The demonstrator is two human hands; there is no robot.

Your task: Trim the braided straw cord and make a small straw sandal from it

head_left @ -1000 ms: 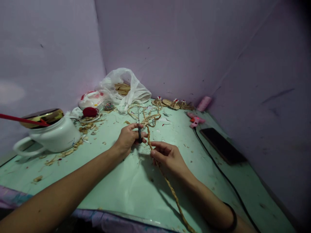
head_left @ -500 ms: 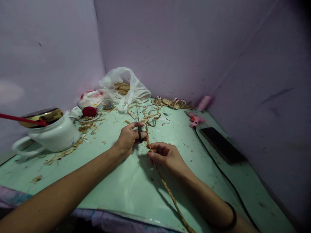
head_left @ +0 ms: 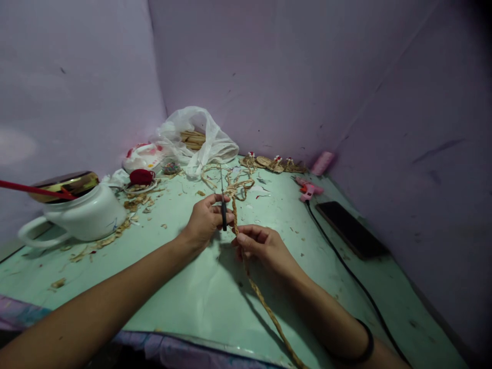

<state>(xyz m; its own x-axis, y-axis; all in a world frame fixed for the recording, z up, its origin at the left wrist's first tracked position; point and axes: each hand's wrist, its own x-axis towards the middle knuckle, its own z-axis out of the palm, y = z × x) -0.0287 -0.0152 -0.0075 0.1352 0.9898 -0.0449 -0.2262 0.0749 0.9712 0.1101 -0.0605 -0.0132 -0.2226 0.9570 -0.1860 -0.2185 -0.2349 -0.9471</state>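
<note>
My left hand [head_left: 205,220] is closed around black-handled scissors [head_left: 224,214], seen edge-on with the thin blades pointing away from me. Just right of them runs a braided straw-coloured cord [head_left: 265,302], and the left fingertips are close to it; whether they touch it is unclear. My right hand [head_left: 263,246] pinches this braid between thumb and fingers. From there the cord trails toward the near edge of the table. Its far end meets a loose tangle of braided strands [head_left: 240,187] beyond my hands.
A white mug [head_left: 86,218] stands at left, near a red yarn ball [head_left: 142,177]. A plastic bag [head_left: 203,138] sits at the back. To the right lie a pink glue gun [head_left: 308,189], its black cable [head_left: 346,266] and a phone [head_left: 351,229]. Scraps litter the table [head_left: 184,297].
The scissors have turned slightly more upright and shifted a little right. My right hand has slid a bit up along the braid, its thumb now higher.
</note>
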